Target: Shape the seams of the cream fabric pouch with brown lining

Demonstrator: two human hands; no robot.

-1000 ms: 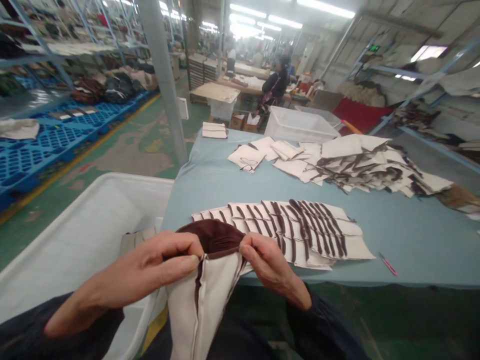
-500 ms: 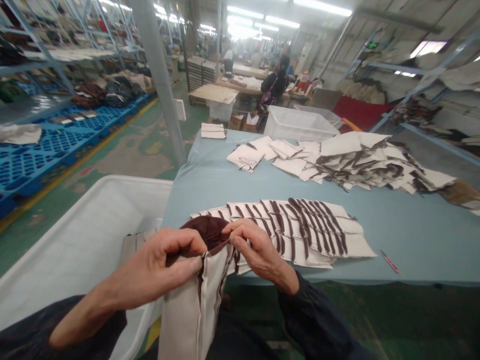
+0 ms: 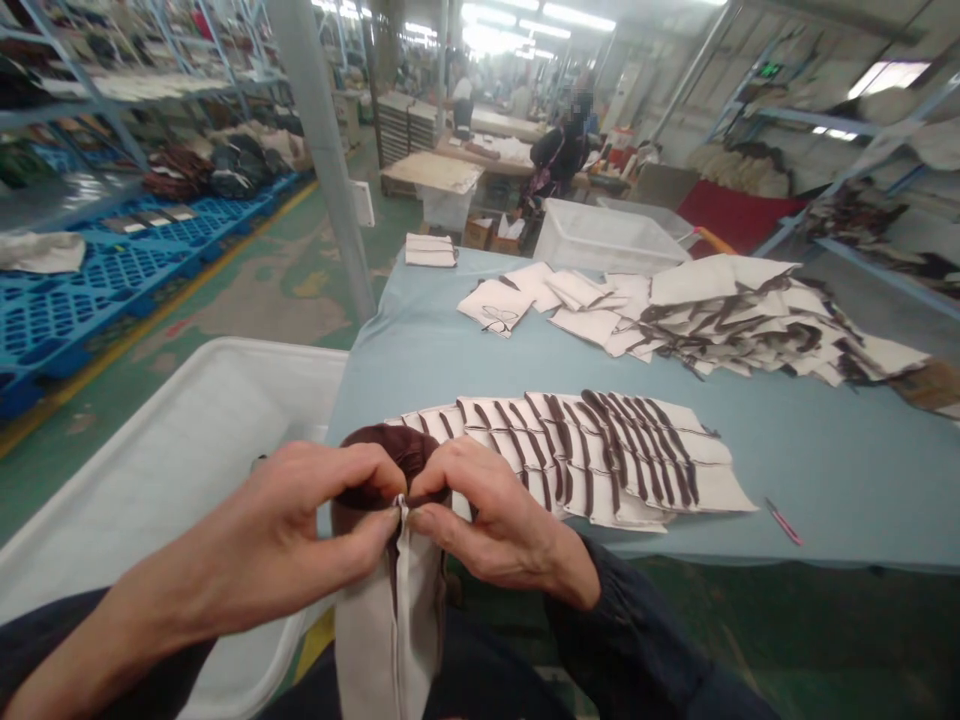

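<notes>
Between my hands hangs a cream fabric tube (image 3: 367,640) with a dark brown lining, its open mouth facing up and a raised seam running down its front. My left hand (image 3: 300,530) pinches the rim just left of that seam. Thumb and fingers of my right hand (image 3: 495,510) close on the rim right beside it, so the fingertips of both hands nearly meet. Behind them, a row of overlapping cream pieces with dark brown strips (image 3: 577,450) lies on the blue-covered table (image 3: 405,345).
A large white bin (image 3: 172,430) stands at my left against the table. A heaped pile of cream and brown pieces (image 3: 750,310) covers the far right. Glasses (image 3: 499,318), a pink-handled tool (image 3: 784,522) and a grey post (image 3: 330,150) are also around. A person (image 3: 559,155) is farther back.
My right hand has moved left along the rim to the seam, close to my left fingertips. The tube has turned so its seam faces me more squarely.
</notes>
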